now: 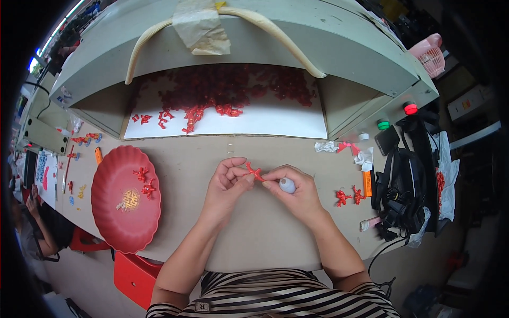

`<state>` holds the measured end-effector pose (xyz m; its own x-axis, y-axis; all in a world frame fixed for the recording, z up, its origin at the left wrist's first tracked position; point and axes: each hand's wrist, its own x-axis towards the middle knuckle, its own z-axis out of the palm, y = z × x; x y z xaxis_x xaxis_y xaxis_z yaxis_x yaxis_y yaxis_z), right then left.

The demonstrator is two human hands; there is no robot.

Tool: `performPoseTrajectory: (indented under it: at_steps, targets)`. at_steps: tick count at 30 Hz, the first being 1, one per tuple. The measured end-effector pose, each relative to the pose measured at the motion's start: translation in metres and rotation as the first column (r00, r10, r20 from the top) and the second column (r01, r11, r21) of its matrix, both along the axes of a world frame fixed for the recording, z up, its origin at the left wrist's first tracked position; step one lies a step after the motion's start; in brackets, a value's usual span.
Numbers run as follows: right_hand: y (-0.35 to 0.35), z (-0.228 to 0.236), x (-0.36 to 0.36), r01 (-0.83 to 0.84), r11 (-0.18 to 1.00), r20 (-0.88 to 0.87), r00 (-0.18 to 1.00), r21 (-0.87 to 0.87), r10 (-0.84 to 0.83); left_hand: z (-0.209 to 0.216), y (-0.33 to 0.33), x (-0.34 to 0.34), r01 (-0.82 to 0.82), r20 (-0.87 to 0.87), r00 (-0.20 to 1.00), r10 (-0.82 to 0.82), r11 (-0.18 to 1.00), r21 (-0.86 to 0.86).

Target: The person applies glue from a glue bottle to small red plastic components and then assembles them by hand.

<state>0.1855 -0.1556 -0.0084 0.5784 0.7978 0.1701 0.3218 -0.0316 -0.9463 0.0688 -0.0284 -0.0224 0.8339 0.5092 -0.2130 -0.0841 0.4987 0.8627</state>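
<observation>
Two bare hands meet above a beige table (254, 238), to the right of a big red plate (114, 193) with a wavy rim. Between their fingertips, well apart from the plate, is a small red toy figure (254, 172). Its long axis slants, the end nearer the plate pointing away from the person and the other end dropping toward the right hand (301, 195). The left hand (225, 183), closer to the plate, pinches the figure with thumb and fingers, its other fingers curled. The right hand, on the figure's far side from the plate, pinches the lower end between thumb and forefinger while also cradling a small pale bottle (287, 185); where its tip points is hard to tell. Neither hand is clearly nearer the figure. Two red pieces (149, 188) lie in the plate; two red figures (342, 198) stand or lie well to its right, beyond the right hand. Beyond the plate, a shelf holds a heap of red parts (212, 95).
</observation>
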Motion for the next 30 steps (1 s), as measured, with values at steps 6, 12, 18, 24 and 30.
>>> performPoseTrajectory:
  at_steps: [6,12,18,24,30]
  targets:
    - [0.004,0.010,-0.005,0.043,0.989,0.144,0.987,0.139,-0.064,0.002,0.007,0.004,-0.090,-0.058,0.993,0.101,0.980,0.175]
    - [-0.011,0.025,-0.025,-0.170,0.937,0.452,0.892,0.306,0.014,-0.006,-0.030,0.028,0.237,-0.084,0.968,-0.235,0.761,0.603]
    - [-0.025,0.023,-0.022,-0.225,0.893,0.399,0.915,0.390,0.057,-0.012,-0.060,0.071,0.095,0.003,0.972,-0.236,0.405,0.909]
    - [-0.016,0.011,-0.027,0.159,0.823,-0.160,0.984,0.545,-0.084,0.058,-0.023,0.019,-0.226,0.209,0.974,0.087,0.348,0.910]
    - [0.005,0.006,-0.016,0.300,0.928,-0.360,0.909,0.219,-0.209,0.174,-0.085,-0.012,-0.379,0.559,0.697,-0.449,0.432,0.819]
